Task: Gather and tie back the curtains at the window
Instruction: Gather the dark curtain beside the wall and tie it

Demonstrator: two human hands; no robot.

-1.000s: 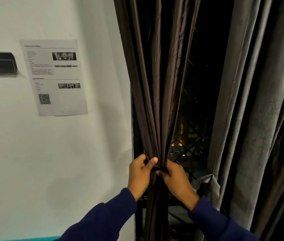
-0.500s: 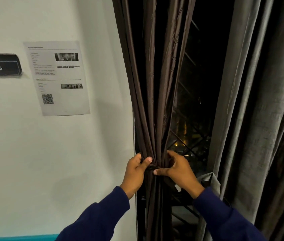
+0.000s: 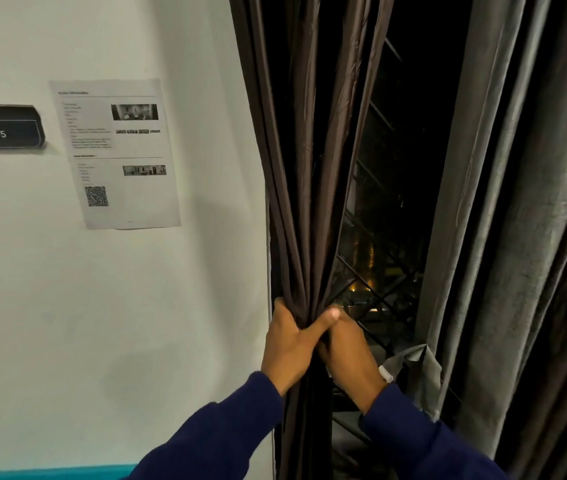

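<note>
At the window's left edge, my left hand point(image 3: 290, 344) and right hand point(image 3: 348, 351) clamp together around the gathered brown curtain point(image 3: 304, 202), thumb crossing over knuckles, bunching its folds into a narrow column beside the white wall point(image 3: 188, 306). The grey curtain point(image 3: 517, 220) hangs loose at right (night lights show through the window grille point(image 3: 379, 299) between them).

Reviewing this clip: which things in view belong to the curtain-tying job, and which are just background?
Part of the job:
- brown curtain, gathered into a bunch
- left hand, gripping the bunch
- right hand, gripping it from the other side
- grey curtain, hanging loose

Background:
- printed sheet on the wall
- WS 05 sign
- window grille
</note>
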